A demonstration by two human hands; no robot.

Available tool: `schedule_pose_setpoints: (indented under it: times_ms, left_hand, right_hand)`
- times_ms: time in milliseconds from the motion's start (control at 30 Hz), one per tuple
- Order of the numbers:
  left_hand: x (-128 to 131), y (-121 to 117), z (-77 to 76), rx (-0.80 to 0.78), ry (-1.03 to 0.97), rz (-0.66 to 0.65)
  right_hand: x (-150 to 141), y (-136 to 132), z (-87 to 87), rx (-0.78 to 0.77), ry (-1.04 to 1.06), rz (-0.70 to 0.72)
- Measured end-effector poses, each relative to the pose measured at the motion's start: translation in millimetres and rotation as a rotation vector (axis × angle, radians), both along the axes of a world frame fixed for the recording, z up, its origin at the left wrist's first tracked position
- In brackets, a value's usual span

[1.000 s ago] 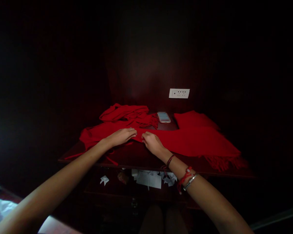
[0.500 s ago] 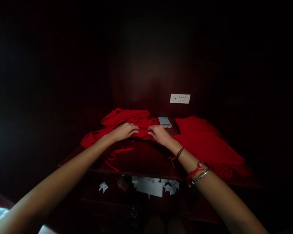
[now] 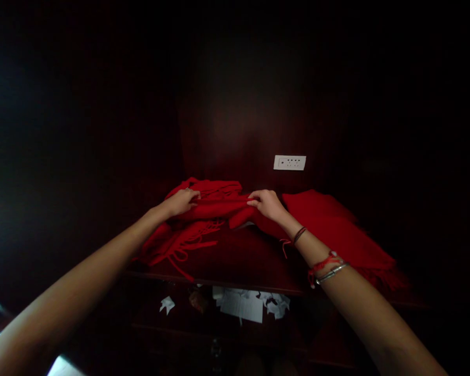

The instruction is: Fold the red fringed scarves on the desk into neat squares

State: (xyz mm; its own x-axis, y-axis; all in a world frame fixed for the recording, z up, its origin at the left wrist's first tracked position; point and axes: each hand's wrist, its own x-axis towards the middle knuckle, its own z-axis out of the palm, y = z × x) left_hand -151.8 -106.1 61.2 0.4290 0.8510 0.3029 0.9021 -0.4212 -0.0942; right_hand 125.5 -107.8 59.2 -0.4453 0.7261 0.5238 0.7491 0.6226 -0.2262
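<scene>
A fringed red scarf [image 3: 219, 209] is stretched between my two hands above the dark wooden table [image 3: 243, 261]. My left hand [image 3: 182, 201] pinches its upper edge on the left. On the right, my right hand [image 3: 267, 203] grips the same edge between thumb and fingers. Behind and below the left hand the rest of the red cloth lies bunched, its fringe strands trailing toward the table's front edge. To the right of my right hand lies a folded red scarf [image 3: 329, 227], flat, with fringe at its near end.
A white power socket [image 3: 290, 162] is set in the dark back wall. On a shelf under the tabletop lie a printed sheet [image 3: 243, 305], crumpled white paper [image 3: 277, 305], a torn paper scrap [image 3: 167, 304] and a brownish item [image 3: 198, 301]. A clear bottle [image 3: 215, 348] stands lower down.
My hands have moved apart and raised the scarf's edge, drawing it taut between them. The phone seen behind my right hand earlier is now hidden.
</scene>
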Motion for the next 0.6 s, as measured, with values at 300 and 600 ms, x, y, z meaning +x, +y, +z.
schedule_pose_setpoints:
  times_ms: [300, 600]
  left_hand:
    - [-1, 2, 35.0, 0.242, -0.082, 0.04]
    - [-5, 4, 25.0, 0.311, -0.1, 0.133]
  right_hand:
    - [11, 0, 0.1, 0.111, 0.026, -0.047]
    - [19, 2, -12.0, 0.124, -0.047, -0.036]
